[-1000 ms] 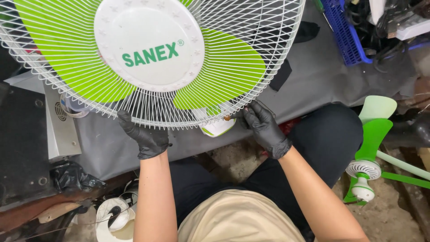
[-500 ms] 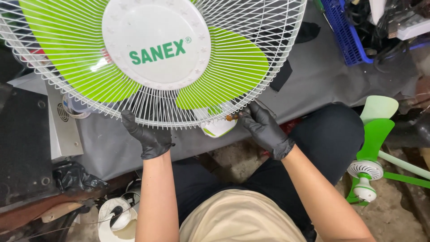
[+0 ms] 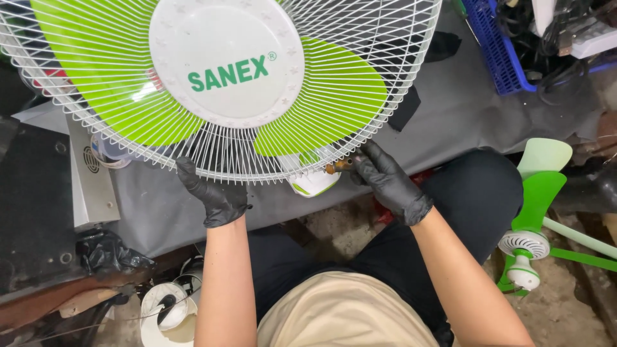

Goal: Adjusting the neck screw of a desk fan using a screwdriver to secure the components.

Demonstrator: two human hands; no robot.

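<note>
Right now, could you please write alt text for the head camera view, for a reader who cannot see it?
Two black-gloved hands hold the lower rim of a white wire fan guard with green blades behind it: the left hand grips the rim, and the right hand pinches a small brownish tool against it. The fan lies over a grey cloth-covered bench; a loose green fan blade lies at right.

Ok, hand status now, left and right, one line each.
Left hand: closed, gripping the lower rim of the white fan guard.
Right hand: closed on a small brown tool held at the guard's rim.
</note>
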